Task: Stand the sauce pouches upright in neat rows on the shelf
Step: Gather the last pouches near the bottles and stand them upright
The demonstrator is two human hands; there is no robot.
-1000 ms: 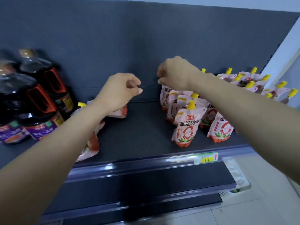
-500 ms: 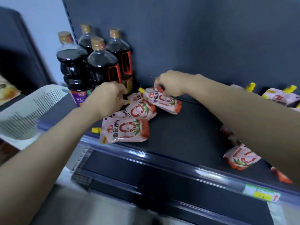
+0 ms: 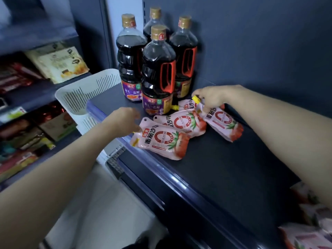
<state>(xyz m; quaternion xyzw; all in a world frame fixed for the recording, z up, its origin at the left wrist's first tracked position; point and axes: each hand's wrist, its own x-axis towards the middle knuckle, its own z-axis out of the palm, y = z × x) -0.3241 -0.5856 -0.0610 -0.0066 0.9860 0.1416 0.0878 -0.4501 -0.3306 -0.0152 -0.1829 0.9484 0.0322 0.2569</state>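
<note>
Dark-sauce bottles (image 3: 158, 72) beside toppled pouches (image 3: 161, 139)

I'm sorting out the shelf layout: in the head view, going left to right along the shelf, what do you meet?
white basket → left hand → front pouch lying flat → pouch under the right hand → right hand.

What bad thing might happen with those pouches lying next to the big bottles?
The front pouch lies flat with one end at the shelf edge, right by the left hand; a nudge might tip it off. The right hand holds another pouch only near its yellow cap, so it may sag or slip when lifted. The bottles stand close behind, so a quick pull might bump one.
</note>
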